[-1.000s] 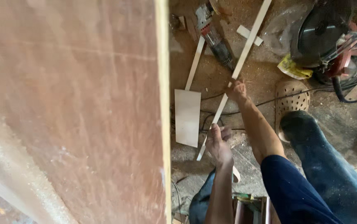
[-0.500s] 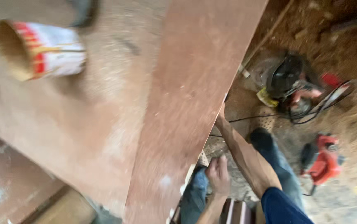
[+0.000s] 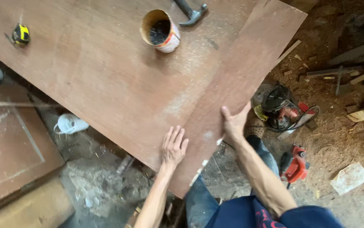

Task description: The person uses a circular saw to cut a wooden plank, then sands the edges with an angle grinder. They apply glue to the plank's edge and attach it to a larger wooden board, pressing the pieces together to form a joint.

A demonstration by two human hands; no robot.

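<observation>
A long brown plywood strip (image 3: 237,84) is lying slanted on top of a big brown board (image 3: 93,76) that is working as the counter. Both hands are on the near end of the strip. The left hand (image 3: 174,145) is lying flat on top of it with the fingers spread wide apart, not gripping anything. The right hand (image 3: 234,123) is pressing against the strip's right edge, with the thumb on top and the fingers wrapping around the side.

At the far end of the counter an open can (image 3: 161,30) is standing. It is round, with a white side and a red band near the bottom, and it is looking dark inside. A hammer (image 3: 190,11) is lying just beside the can. A small yellow and black tape measure (image 3: 20,34) is sitting well apart from them, near the left edge.

Down on the dusty floor (image 3: 342,135), a black and red power saw (image 3: 280,107) is resting near the right hand. A red power tool (image 3: 295,164) is lying closer to the person's leg. A white jug (image 3: 70,124) is lying under the counter's left side. A pale flat scrap (image 3: 350,178) is sitting far to the right
</observation>
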